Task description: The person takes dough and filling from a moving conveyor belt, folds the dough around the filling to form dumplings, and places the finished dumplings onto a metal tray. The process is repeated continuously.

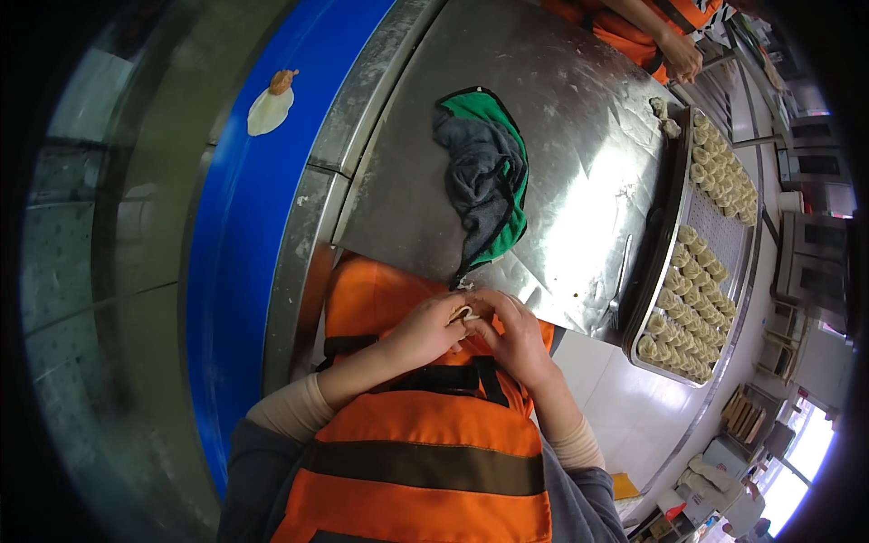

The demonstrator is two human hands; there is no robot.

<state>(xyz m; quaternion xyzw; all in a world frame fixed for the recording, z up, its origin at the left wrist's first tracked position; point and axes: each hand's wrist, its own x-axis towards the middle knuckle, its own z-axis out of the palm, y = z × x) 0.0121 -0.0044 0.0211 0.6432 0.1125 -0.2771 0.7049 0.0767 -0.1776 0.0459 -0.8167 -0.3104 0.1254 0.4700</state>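
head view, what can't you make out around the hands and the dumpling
- Head view: dumpling mostly hidden by left hand and right hand; its folds unreadable.
- Tray: dumplings too small to count.
- Co-worker's hand: arm cut off by top edge.
- Wrapper on blue belt: filling too small to tell.

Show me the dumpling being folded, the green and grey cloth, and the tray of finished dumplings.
dumpling (pixel 463 314), head view, pale dough edge between the fingers
cloth (pixel 482 172), head view, grey middle fold
tray (pixel 654 244), head view, its near rim

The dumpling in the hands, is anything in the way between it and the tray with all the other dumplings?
Nothing visible blocks it. Both hands, left hand and right hand, pinch the dumpling; only bare steel table lies before the tray.
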